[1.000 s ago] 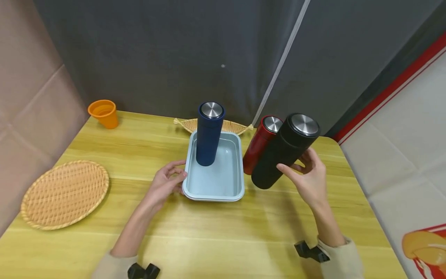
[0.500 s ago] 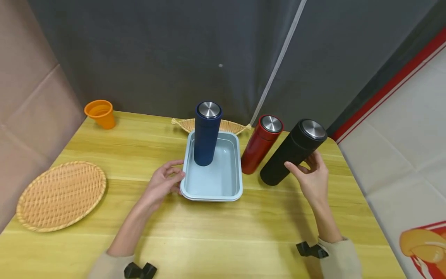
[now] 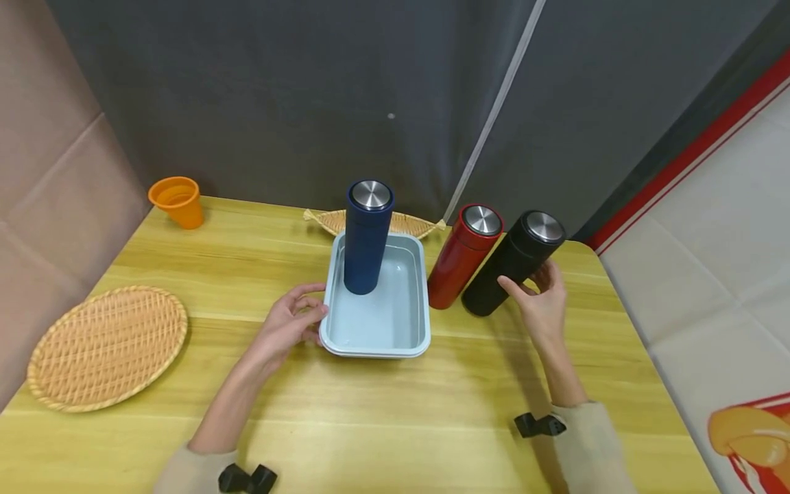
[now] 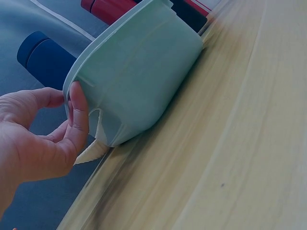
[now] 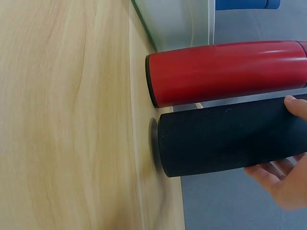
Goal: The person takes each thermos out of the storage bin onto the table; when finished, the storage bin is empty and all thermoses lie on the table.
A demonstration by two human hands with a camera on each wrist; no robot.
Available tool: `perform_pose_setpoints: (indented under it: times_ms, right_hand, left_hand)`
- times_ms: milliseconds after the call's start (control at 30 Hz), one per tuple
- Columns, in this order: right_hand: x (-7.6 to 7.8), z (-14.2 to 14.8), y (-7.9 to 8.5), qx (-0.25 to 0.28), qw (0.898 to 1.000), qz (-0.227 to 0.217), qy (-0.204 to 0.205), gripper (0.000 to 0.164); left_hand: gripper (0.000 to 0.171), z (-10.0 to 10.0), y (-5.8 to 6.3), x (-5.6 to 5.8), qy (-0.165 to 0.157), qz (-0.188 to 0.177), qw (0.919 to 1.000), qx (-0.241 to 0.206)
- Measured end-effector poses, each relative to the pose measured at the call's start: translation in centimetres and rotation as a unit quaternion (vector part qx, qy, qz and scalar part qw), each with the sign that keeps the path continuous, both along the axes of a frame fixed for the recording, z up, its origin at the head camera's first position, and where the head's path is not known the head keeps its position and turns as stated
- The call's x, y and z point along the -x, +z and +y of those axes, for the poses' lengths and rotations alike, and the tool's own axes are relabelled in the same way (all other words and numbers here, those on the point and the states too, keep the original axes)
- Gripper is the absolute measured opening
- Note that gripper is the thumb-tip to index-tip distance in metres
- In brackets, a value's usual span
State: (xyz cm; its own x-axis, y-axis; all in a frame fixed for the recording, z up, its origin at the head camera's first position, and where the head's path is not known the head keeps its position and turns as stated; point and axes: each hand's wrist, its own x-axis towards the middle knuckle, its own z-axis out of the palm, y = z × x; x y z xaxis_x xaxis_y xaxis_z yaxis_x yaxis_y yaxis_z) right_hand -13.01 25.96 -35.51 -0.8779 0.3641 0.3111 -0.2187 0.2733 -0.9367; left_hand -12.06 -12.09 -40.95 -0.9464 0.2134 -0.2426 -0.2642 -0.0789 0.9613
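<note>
A black thermos (image 3: 513, 263) is in my right hand (image 3: 543, 302), thumb on the near side and fingers round the far side. In the right wrist view, its base (image 5: 165, 146) hovers just above the wood, with a shadow under it. A red thermos (image 3: 464, 257) stands upright close on its left. My left hand (image 3: 293, 319) pinches the left rim of a pale blue plastic tub (image 3: 376, 355); the left wrist view shows the thumb and fingers on either side of that rim (image 4: 91, 48). Upright inside the tub stands a dark blue thermos (image 3: 368, 240).
Behind the tub lies a boat-shaped woven basket (image 3: 410, 224), partly hidden. An orange cup (image 3: 179, 202) stands at the back left, and a round woven tray (image 3: 108, 348) lies at the left. A dark curtain (image 3: 278, 103) rises behind the wooden table (image 3: 382, 425).
The black thermos first moved right, uncovering the red one, then slightly back left and farther from me, getting lower with my right hand. My left hand stayed on the tub's rim.
</note>
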Motion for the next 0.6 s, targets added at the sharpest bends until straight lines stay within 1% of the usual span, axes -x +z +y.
perform_pose_setpoints:
  times_ms: [67, 133, 267, 367, 600]
  right_hand:
    - [-0.1, -0.3, 0.3, -0.005, 1.0, -0.002, 0.004, 0.057]
    - [0.1, -0.4, 0.3, -0.003, 1.0, -0.003, 0.01, 0.058]
    - [0.7, -0.1, -0.7, 0.007, 1.0, -0.013, 0.007, 0.06]
    - [1.1, 0.1, -1.4, 0.009, 1.0, -0.023, -0.004, 0.06]
    - [1.3, 0.0, -1.5, 0.01, 1.0, -0.023, 0.006, 0.06]
  left_hand:
    - [0.049, 0.0, 0.0, 0.0, 0.0, -0.001, 1.0, -0.002]
    - [0.049, 0.0, -0.1, 0.1, 0.0, -0.002, 1.0, -0.003]
    - [0.048, 0.0, -0.2, 0.1, 0.001, -0.006, 1.0, -0.006]
    - [0.048, 0.0, -0.2, 0.1, 0.001, -0.01, 0.9999, -0.009]
    - [0.049, 0.0, -0.1, 0.1, -0.003, -0.01, 0.9998, -0.015]
